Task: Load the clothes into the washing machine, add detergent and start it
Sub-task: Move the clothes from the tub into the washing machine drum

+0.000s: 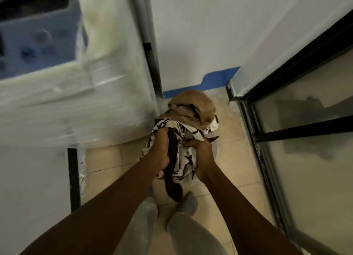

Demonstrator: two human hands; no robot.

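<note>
Clothes point(186, 129) are bunched in a bundle low over the tiled floor point(229, 170), above a pale basin point(217, 149) whose rim shows only in part. The bundle comprises a white cloth with dark markings, a tan garment point(193, 105) on top and a dark brown strip point(172, 186) hanging loose toward the person's socked feet point(188, 203).

Left hand point(160, 149): fingers curled into the patterned cloth, gripping it. Right hand point(201, 153): closed on the bundle from the opposite side. Both grips appear firm.

Washing machine point(72, 105) stands to the left, wrapped in clear plastic film and blurred; its blue top panel point(38, 44) is visible, but whether the tub is open cannot be determined.

Assessment: the loading step is in hand, with nothing yet in the machine. Recommended practice: gather the hanging strip before lifting so that it does not drag or catch underfoot, support the tan garment so that it does not slide off, and carry the bundle up and leftward, clear of the machine's edge.
</note>
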